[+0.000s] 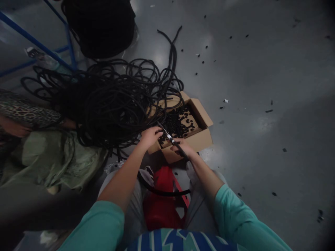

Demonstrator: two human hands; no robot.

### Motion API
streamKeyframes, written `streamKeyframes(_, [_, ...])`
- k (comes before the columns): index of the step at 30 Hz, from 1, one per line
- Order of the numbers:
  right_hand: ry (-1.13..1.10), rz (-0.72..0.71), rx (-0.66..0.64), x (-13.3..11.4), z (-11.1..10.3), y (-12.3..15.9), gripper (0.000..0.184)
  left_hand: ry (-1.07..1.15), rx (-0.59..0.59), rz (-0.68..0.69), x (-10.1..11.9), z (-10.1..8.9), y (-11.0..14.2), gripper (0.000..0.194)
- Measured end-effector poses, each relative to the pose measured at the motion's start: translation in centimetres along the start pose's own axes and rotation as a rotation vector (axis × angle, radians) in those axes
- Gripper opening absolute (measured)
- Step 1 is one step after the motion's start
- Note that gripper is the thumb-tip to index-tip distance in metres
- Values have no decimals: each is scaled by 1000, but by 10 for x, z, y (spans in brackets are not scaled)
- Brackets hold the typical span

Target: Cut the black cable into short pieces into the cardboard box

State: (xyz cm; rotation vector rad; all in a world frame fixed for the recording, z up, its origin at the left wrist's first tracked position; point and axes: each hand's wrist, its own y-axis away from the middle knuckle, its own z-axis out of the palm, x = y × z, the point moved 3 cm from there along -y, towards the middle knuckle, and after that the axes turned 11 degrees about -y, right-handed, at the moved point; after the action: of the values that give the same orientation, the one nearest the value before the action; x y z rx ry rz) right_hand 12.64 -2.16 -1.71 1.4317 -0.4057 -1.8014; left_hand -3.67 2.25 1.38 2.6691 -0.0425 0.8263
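Observation:
My right hand (184, 147) grips a pair of scissors (169, 135) with dark handles, its metal blades pointing up and left over the box. Close to the blade tips, my left hand (150, 136) is closed, with a bit of black tubing showing at its fingers. Beneath both hands is an open cardboard box (200, 139) holding many short black cut pieces (178, 123). A large tangle of black tubing (110, 101) lies just left of the box, and some strands cross its rim. One curved length of tubing (162, 192) hangs across between my legs.
A big black coil (101, 28) stands at the back near a blue metal frame (39, 42). At left, another person's hand (17, 127) is beside the tangle. A red object (159, 209) lies between my legs. Small black scraps dot the grey floor (256, 76).

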Motion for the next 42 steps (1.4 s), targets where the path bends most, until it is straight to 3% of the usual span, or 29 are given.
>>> streamKeyframes(5, [-48,38,-99,4,0,-1,51,-144,-23,-32,4,-3,2,23])
streamKeyframes(10, [28,-171,-28,3,3,-6,44,-417,-2,22,17,-3,10,21])
streamKeyframes(13, [89,-192,2,5,4,-10,36,-478,48,-23,21,-1,11,20])
streamKeyframes(20, [190,-281,73,5,3,-13,26,-466,81,-77,20,2,12,20])
streamKeyframes(28, [-57,-58,44,11,11,-9,34,-385,78,-142,16,4,12,18])
streamKeyframes(33, [-267,39,-130,13,15,-4,40,-250,87,-182,12,4,10,15])
streamKeyframes(42, [-56,-125,-105,16,11,-9,43,-352,135,-272,11,-8,12,17])
